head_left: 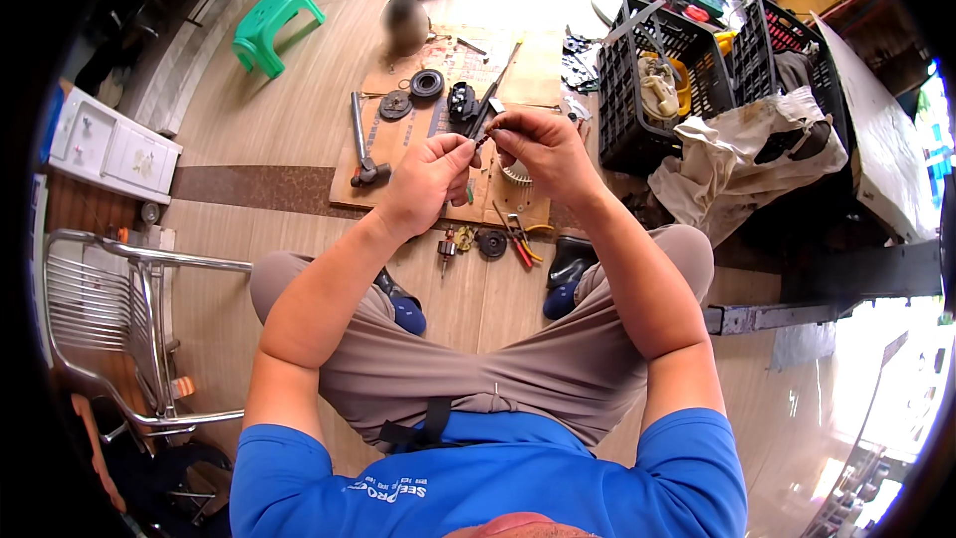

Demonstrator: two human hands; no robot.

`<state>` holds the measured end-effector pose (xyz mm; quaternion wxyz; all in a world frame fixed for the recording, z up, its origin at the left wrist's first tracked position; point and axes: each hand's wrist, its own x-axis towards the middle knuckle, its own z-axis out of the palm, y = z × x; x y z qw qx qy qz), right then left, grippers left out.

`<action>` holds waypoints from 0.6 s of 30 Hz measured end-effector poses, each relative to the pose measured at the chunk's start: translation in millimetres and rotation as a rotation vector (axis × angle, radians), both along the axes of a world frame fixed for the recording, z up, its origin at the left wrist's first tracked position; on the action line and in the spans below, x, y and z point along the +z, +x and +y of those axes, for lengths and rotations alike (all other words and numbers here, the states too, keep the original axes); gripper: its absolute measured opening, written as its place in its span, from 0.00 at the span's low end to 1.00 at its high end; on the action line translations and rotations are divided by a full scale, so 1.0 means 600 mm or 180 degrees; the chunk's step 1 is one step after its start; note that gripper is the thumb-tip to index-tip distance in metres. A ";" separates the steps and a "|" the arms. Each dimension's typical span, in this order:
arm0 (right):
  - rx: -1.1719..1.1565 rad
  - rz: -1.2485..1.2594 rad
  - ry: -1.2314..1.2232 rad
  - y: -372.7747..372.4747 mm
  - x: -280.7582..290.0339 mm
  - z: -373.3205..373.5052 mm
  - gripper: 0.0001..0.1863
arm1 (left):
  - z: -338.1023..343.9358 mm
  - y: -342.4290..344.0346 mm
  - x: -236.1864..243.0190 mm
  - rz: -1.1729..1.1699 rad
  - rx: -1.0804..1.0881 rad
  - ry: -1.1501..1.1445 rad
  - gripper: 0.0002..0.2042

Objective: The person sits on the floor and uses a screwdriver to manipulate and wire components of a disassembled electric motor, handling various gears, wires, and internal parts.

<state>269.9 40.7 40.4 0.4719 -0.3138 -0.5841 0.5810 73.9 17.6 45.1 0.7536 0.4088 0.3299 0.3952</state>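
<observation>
My left hand (428, 182) and my right hand (548, 151) meet above a flat cardboard sheet (398, 154). Both pinch at their fingertips, with a small dark piece (484, 140) between them, too small to name. Just beyond the fingers lie a black part (461, 101) and a long dark rod-like tool (496, 88). A ribbed metal ring (517, 173) shows partly beneath my right hand. Left of my left hand rests a hammer (359, 139), near a black ring-shaped part (427, 85) and a grey disc (395, 105).
Between my feet are a motor armature (447, 250), a black round part (492, 244) and pliers (521, 249) with red and yellow handles. Black crates (622, 110) and a pale cloth (717, 154) stand right. Leftward are a green stool (274, 28) and a metal chair (149, 284).
</observation>
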 end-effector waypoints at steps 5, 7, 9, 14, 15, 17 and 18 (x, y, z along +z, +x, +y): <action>0.0017 0.0035 0.0171 0.000 -0.006 -0.001 0.06 | 0.000 -0.005 -0.009 -0.0715 -0.0442 -0.0487 0.11; 0.0046 0.0176 0.0114 -0.007 -0.005 -0.005 0.06 | -0.003 -0.005 -0.013 -0.1006 -0.0584 -0.0738 0.12; 0.0169 0.0365 -0.0196 -0.013 0.002 -0.008 0.06 | -0.005 -0.005 -0.015 -0.0827 -0.0472 -0.0655 0.11; -0.0454 -0.0008 -0.0292 -0.014 -0.012 0.003 0.07 | 0.003 0.016 -0.007 0.1771 0.0583 0.1190 0.05; -0.0464 -0.0037 -0.0232 -0.019 -0.005 0.002 0.07 | 0.002 0.007 -0.010 0.2177 0.0708 0.1633 0.05; -0.0505 -0.0190 -0.0195 -0.021 0.003 0.001 0.08 | -0.005 0.005 -0.010 0.2649 0.1015 0.2090 0.07; -0.0517 -0.0303 -0.0099 -0.018 -0.007 0.007 0.09 | -0.001 0.007 -0.016 0.2773 0.1172 0.2514 0.06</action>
